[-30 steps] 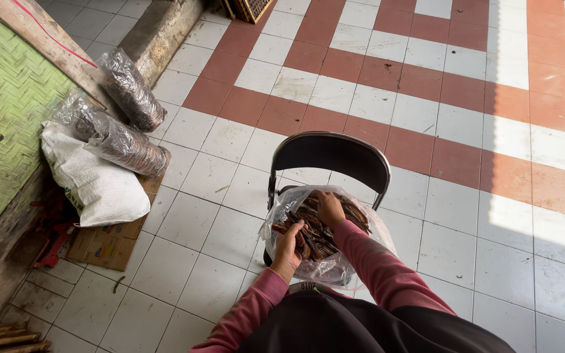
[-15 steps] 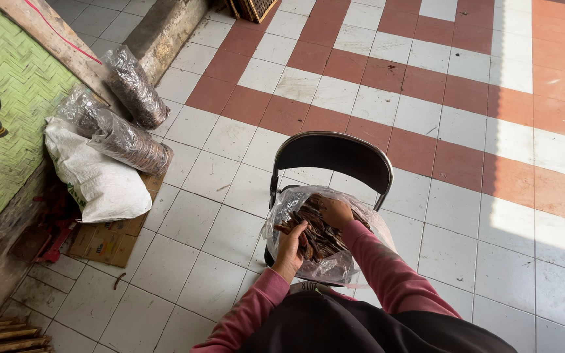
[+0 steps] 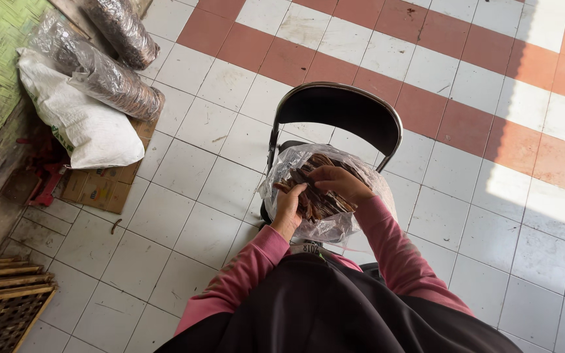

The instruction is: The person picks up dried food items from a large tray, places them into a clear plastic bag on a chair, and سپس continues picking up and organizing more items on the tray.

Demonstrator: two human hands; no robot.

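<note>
A clear plastic bag (image 3: 335,229) full of thin brown strips (image 3: 318,199) rests on the seat of a black metal chair (image 3: 341,108). Both hands reach into the bag's open mouth. My left hand (image 3: 289,206) grips a bunch of the brown strips at the bag's left side. My right hand (image 3: 336,182) lies on top of the pile, fingers curled around more strips. Pink sleeves cover both forearms. The chair's seat is hidden under the bag.
At the left wall lie a white sack (image 3: 83,127) and two clear bags of dark brown pieces (image 3: 109,78), (image 3: 122,29), on flattened cardboard (image 3: 99,189). A slatted wooden crate (image 3: 4,297) sits at bottom left. The floor is white and red tile.
The view has tipped down and closer to the chair. My hands have shifted slightly among the strips inside the bag; the bag and chair stay put.
</note>
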